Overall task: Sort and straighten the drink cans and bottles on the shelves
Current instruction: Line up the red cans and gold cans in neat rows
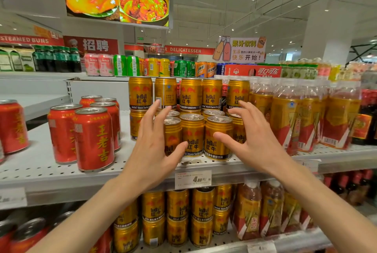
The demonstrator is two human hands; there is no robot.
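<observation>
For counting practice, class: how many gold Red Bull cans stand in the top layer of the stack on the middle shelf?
5 gold cans, side by side in the top layer: leftmost, second, middle, fourth, rightmost. More may be hidden behind them.

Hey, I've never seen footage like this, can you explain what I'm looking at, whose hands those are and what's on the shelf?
This is one picture from a camera worn on a person's head, looking forward at a shop shelf. The left hand and right hand are the wearer's own, both open and holding nothing, spread on either side of the front gold cans. More gold cans are stacked behind. Red cans stand to the left, tea bottles to the right.
</observation>
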